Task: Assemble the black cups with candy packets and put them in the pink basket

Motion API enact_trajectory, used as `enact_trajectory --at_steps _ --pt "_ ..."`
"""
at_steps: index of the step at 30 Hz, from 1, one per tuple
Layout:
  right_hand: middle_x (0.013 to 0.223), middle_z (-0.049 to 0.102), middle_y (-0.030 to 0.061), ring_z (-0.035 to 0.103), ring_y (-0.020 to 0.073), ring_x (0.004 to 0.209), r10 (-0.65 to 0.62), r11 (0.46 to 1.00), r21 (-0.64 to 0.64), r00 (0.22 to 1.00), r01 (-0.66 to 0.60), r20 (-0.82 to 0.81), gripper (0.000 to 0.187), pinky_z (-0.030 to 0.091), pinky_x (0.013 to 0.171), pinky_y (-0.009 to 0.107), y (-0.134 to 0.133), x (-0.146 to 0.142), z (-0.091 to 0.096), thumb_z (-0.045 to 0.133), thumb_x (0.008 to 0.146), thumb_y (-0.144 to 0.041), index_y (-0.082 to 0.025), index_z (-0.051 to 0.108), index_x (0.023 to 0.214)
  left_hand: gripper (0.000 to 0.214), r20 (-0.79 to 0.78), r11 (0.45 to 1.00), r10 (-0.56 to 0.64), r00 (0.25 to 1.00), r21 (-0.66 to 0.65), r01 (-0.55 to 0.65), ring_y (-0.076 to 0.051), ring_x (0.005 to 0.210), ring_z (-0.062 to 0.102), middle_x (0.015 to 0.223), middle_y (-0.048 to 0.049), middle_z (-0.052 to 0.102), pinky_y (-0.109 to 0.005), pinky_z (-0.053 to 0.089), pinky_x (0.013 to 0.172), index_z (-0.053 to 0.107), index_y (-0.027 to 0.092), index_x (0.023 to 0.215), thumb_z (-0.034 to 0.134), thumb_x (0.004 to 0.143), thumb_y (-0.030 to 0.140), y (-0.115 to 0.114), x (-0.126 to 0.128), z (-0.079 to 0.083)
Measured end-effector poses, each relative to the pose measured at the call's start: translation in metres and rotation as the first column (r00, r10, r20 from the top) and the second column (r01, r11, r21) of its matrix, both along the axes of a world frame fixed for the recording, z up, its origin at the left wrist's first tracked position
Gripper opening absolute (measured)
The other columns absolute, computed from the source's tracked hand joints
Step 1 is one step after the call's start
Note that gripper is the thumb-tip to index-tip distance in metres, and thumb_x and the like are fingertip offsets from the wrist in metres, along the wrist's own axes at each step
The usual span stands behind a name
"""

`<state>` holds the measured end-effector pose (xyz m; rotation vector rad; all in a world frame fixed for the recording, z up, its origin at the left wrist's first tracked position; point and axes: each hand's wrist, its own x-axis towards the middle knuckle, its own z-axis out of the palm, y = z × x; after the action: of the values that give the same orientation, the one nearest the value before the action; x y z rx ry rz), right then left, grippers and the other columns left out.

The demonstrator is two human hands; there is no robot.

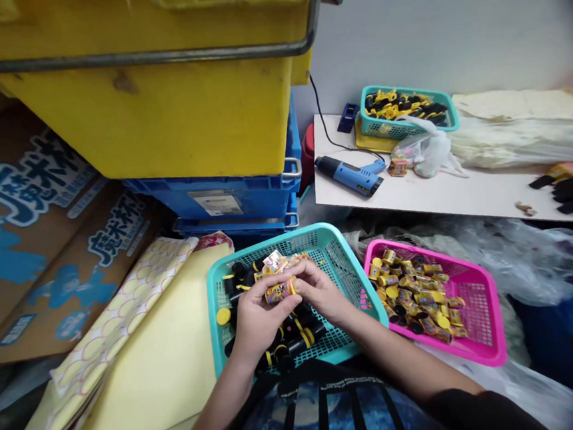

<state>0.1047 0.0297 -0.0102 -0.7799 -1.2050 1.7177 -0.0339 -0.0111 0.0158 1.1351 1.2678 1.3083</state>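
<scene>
Over a turquoise basket (336,237), my left hand (256,315) is closed around a small cylinder with a colourful printed wrapper (279,290). My right hand (323,292) meets it there, its thumb and fingers pinching the cylinder's yellow end. Below both hands lie several black cylinders with yellow parts (297,341). A pile of colourful printed wrappers (275,263) rests just behind my fingers. To the right, a pink basket (493,317) holds many wrapped cylinders with yellow caps (418,290).
Stacked yellow (197,116) and blue crates (264,193) rise ahead. On the white table (490,197) lie a blue heat gun (350,174), a plastic bag (431,149) and another turquoise basket (451,117) of black and yellow pieces. Cardboard boxes (34,264) stand left.
</scene>
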Motion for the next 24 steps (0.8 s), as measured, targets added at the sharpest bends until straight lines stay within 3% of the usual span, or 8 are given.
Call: enact_trajectory --at_steps 4,8,11,14,17,19,22,24 --pt "0.093 0.063 0.0000 0.060 0.0164 0.090 0.016 1.000 -0.006 1.000 -0.016 -0.026 0.029 0.046 0.088 0.035 0.000 0.005 -0.001 0.073 0.075 -0.045 -0.024 0.061 0.090 0.024 -0.105 0.995 0.003 0.994 0.098 0.007 -0.020 0.095 0.068 0.098 -0.0051 0.074 -0.032 0.053 0.088 0.071 0.020 0.092 0.076 0.069 0.021 0.000 0.003 -0.004" --pt "0.109 0.062 0.0049 0.061 0.0178 0.095 0.076 0.995 -0.063 0.992 -0.083 -0.102 0.039 0.050 0.084 0.035 -0.002 0.017 0.008 0.057 0.086 -0.054 -0.025 0.058 0.111 0.023 -0.205 0.980 0.001 0.979 0.194 0.039 -0.021 0.100 0.064 0.102 -0.0060 0.069 -0.035 0.049 0.092 0.067 0.020 0.097 0.072 0.075 0.025 0.002 0.008 -0.008" --pt "0.120 0.060 0.0066 0.058 0.0203 0.108 0.020 0.998 0.066 1.000 -0.019 -0.023 0.040 0.049 0.091 0.037 -0.008 0.028 0.018 0.061 0.085 -0.050 -0.026 0.057 0.116 0.024 -0.296 0.962 -0.020 0.955 0.254 0.099 -0.021 0.105 0.060 0.108 -0.0075 0.063 -0.038 0.048 0.094 0.058 0.021 0.106 0.063 0.083 0.026 0.003 0.016 -0.010" --pt "0.124 0.060 0.0062 0.055 0.0221 0.118 -0.073 0.986 0.158 0.994 0.060 0.076 0.040 0.046 0.096 0.039 -0.016 0.041 0.023 0.069 0.080 -0.041 -0.026 0.060 0.115 0.025 -0.413 0.915 -0.038 0.910 0.352 0.198 -0.021 0.109 0.056 0.111 -0.0083 0.057 -0.039 0.046 0.095 0.048 0.022 0.113 0.054 0.089 0.022 0.004 0.029 -0.012" --pt "0.121 0.063 0.0066 0.058 0.0218 0.113 -0.181 0.978 0.127 0.976 0.165 0.125 0.037 0.049 0.093 0.038 -0.025 0.057 0.023 0.070 0.080 -0.037 -0.024 0.062 0.113 0.029 -0.522 0.831 -0.051 0.851 0.451 0.326 -0.020 0.112 0.053 0.112 -0.0082 0.052 -0.041 0.044 0.098 0.042 0.023 0.117 0.050 0.090 0.016 0.006 0.047 -0.013" --pt "0.120 0.064 0.0065 0.060 0.0213 0.111 -0.233 0.969 0.112 0.962 0.218 0.144 0.036 0.050 0.089 0.036 -0.032 0.070 0.023 0.069 0.080 -0.036 -0.024 0.062 0.113 0.032 -0.581 0.789 -0.087 0.809 0.455 0.412 -0.021 0.114 0.052 0.113 -0.0093 0.050 -0.043 0.043 0.099 0.038 0.023 0.120 0.046 0.091 0.014 0.006 0.064 -0.012" --pt "0.113 0.066 0.0055 0.062 0.0200 0.105 -0.320 0.943 0.159 0.926 0.291 0.201 0.032 0.052 0.083 0.033 -0.041 0.096 0.026 0.068 0.081 -0.035 -0.025 0.063 0.111 0.040 -0.681 0.759 -0.194 0.706 0.351 0.548 -0.023 0.120 0.048 0.121 -0.0127 0.046 -0.044 0.043 0.101 0.031 0.023 0.131 0.042 0.093 0.016 0.009 0.086 -0.007" --pt "0.105 0.066 0.0048 0.064 0.0189 0.096 -0.447 0.888 0.244 0.858 0.391 0.254 0.027 0.053 0.079 0.032 -0.046 0.127 0.026 0.066 0.082 -0.037 -0.024 0.065 0.106 0.047 -0.750 0.764 -0.228 0.620 0.257 0.592 -0.025 0.125 0.044 0.127 -0.0148 0.043 -0.046 0.042 0.102 0.028 0.022 0.138 0.044 0.094 0.022 0.015 0.088 -0.002"
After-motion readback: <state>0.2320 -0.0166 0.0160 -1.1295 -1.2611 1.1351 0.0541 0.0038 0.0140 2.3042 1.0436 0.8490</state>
